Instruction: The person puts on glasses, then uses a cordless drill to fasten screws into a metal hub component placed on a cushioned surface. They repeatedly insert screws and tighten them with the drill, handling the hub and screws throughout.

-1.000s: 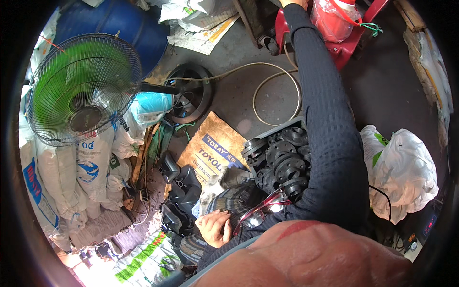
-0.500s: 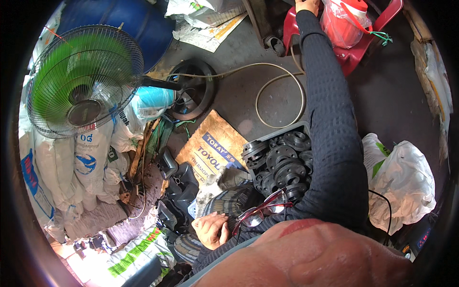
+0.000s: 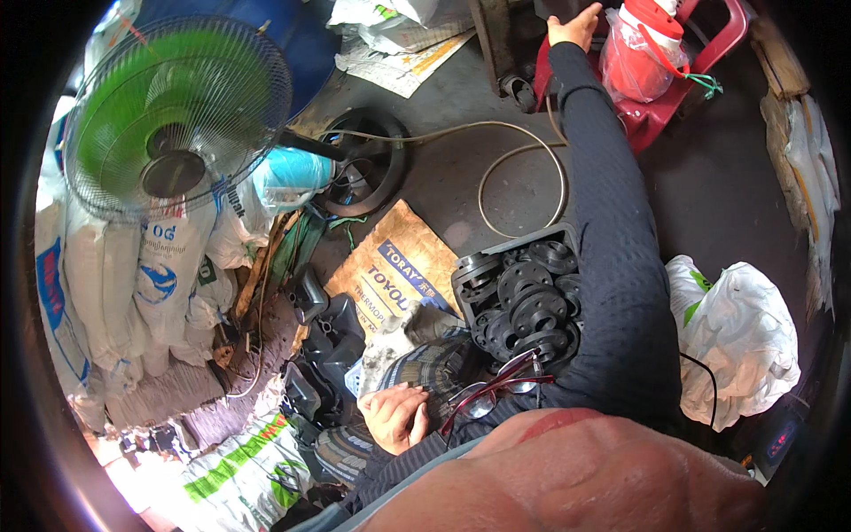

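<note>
My right arm stretches far forward in a dark sleeve. At its end my right hand is over the red plastic chair, fingers spread and nothing visible in them. Just right of it on the chair stands a red jug with a white band, wrapped in clear plastic. My left hand rests on my striped-trousered knee, its fingers laid over the cloth and holding nothing I can see. Between my legs and right arm sits a grey crate full of black round flanged parts.
A green-bladed fan stands left, near white sacks. A hose loops across the floor. Flattened brown paper lies ahead; black parts are heaped beside it. A white plastic bag sits right. Red-framed glasses hang before me.
The view has shifted slightly, bringing more of my right hand into sight at the top, its fingers now spread. My left hand stays on my knee.
</note>
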`<state>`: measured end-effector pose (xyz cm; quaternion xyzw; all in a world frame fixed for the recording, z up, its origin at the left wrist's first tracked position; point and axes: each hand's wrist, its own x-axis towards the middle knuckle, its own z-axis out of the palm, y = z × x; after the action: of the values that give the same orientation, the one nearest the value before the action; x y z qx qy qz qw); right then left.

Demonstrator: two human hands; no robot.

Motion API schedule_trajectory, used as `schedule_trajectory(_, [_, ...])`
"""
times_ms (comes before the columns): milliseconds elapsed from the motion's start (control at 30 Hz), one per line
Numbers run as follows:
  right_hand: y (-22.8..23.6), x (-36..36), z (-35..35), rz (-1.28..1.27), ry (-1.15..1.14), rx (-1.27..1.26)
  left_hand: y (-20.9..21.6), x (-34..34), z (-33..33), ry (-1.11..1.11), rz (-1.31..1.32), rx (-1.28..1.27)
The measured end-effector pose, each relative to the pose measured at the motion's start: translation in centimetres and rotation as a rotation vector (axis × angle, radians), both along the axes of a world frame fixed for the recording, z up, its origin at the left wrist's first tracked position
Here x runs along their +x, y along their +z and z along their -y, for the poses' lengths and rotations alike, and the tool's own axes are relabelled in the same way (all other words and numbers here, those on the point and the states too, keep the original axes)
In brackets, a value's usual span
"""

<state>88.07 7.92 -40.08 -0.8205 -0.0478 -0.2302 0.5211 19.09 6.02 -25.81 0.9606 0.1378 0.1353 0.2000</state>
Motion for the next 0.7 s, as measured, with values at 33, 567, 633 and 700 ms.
schedule_trajectory(33, [0.0,-0.7,-0.5,0.158,-0.128,0.038,0.1,-0.2,0.2,0.008,0.000,0.008])
schedule_trajectory(567, [36.3,-46.6,13.2,0.499,1.866,-0.301,17.0,-6.4,-0.7,-0.004,-0.118,0.077])
schedule_trajectory(633, [38.2,-50.1,15.6,0.484,1.866,-0.340,22.2,-8.4,0.7,-0.117,-0.007,0.257])
schedule_trajectory(700, [39.7,-53.3,18.1,0.601,1.901,-0.292,26.2,-10.6,3.4,-0.159,-0.105,0.309])
